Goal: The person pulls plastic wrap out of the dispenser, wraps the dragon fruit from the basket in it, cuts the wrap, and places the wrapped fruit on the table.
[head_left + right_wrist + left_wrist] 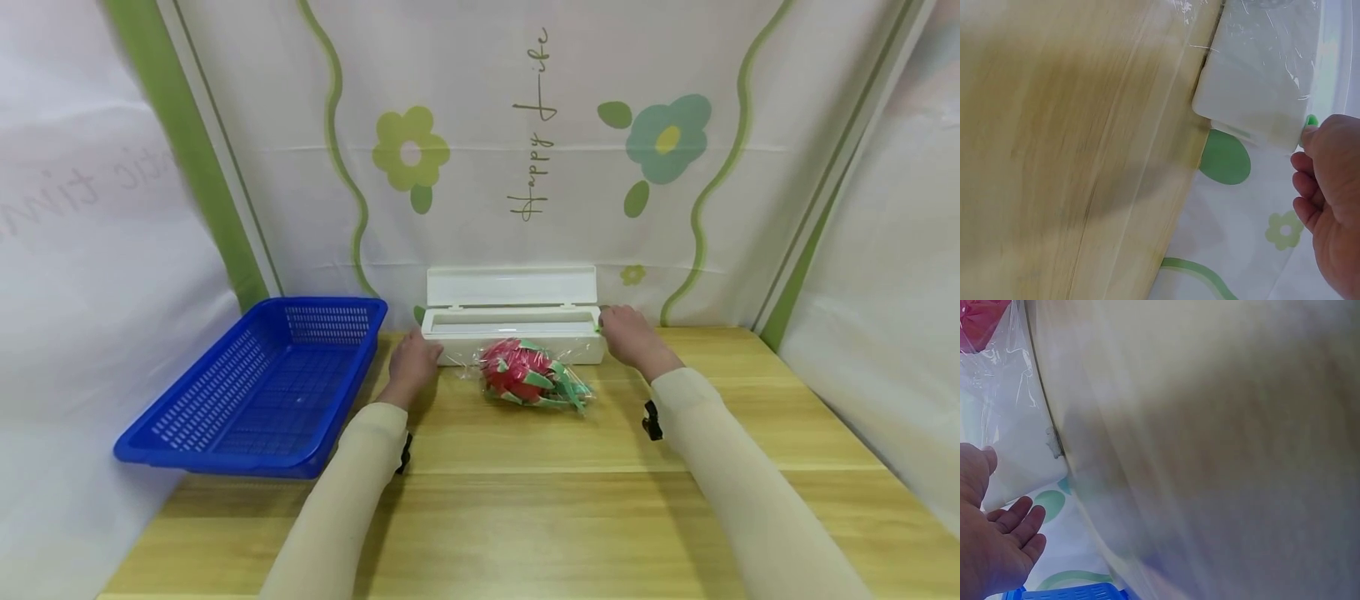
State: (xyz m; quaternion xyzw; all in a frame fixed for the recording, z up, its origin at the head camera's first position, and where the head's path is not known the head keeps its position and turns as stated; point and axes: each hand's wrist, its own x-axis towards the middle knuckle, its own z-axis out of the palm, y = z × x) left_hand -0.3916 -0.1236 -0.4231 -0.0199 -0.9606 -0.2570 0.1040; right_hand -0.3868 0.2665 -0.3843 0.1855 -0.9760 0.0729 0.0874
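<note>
A white cling film dispenser (517, 348) stands against the back wall with its lid (512, 287) raised. Clear film (1266, 47) drapes down its front onto a red dragon fruit (517, 371) with green tips, which lies on the table before it. At the dispenser's left end is my left hand (415, 360), thumb over the near side and fingers loosely bent round the end. My right hand (632, 335) is at the right end, where its thumb and fingertips pinch a small green slider cutter (1312, 120). The index finger of the left hand is partly hidden.
To the left, a blue plastic basket (322, 437) with slotted walls sits on the wooden table (555, 517). White printed curtains (465, 75) enclose the back and both sides, the back one close behind the dispenser.
</note>
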